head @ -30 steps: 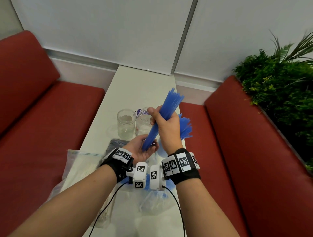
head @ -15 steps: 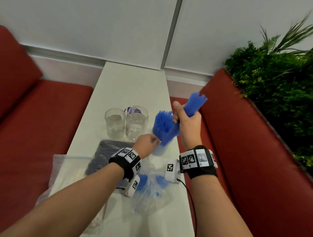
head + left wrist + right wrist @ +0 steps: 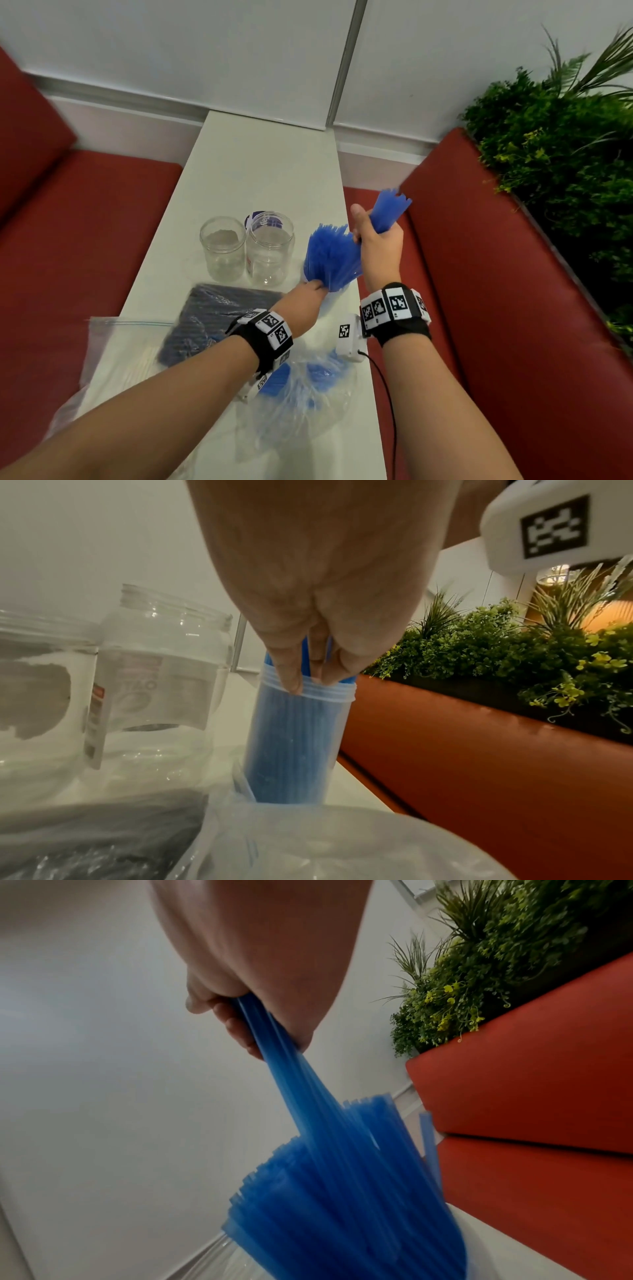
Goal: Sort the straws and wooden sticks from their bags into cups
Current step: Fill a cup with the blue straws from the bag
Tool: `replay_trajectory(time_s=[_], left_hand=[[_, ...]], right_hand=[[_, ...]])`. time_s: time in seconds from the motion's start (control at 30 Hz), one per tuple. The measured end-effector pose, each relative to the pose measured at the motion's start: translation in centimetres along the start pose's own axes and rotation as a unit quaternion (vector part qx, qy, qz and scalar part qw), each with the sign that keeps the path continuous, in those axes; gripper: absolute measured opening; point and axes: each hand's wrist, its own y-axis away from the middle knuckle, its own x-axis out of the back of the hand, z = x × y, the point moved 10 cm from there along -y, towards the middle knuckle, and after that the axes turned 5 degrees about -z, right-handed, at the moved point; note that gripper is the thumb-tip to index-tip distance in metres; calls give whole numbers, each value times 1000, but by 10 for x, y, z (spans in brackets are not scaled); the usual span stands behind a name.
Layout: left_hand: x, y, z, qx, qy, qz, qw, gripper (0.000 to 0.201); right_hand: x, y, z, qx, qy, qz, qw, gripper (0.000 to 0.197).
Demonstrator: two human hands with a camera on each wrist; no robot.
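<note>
Now right hand [image 3: 378,240] still grips straws [image 3: 334,262]; left hand [image 3: 308,291] lowered, pinching cup [image 3: 301,739] rim.

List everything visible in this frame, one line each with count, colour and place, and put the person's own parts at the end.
blue straws: a bundle, blue, standing in the cup near the table's right edge
cup: one, clear plastic, on the table, packed with straws
jars: two, clear, side by side left of the cup
dark bag: one, dark contents, on the table in front of the jars
clear bags: at least two, near end of table, one with blue straws inside
table: one, white, between the benches
benches: two, red, either side
plants: green, behind the right bench
left hand: at the cup's rim, fingers among the straws
right hand: grips a bunch of straws
</note>
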Motion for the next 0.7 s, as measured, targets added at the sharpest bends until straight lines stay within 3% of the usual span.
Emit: replay_trajectory(time_s=[0.13, 0.33, 0.43, 0.57, 0.7], left_hand=[[3, -4, -4, 4, 9, 14, 1000, 43], [12, 5, -2, -23, 35, 63, 997, 46], [14, 6, -1, -25, 54, 65, 996, 46], [16, 7, -1, -21, 59, 57, 996, 47], [20, 9, -3, -19, 67, 64, 996, 43]], right_hand=[[-9, -8, 18, -11, 1, 8, 1000, 36], [-12, 14, 74, -74, -9, 36, 997, 26], [-11, 6, 49, -21, -4, 50, 999, 16], [-5, -5, 6, 80, 6, 64, 995, 32], [-8, 9, 19, 106, 69, 59, 990, 17]])
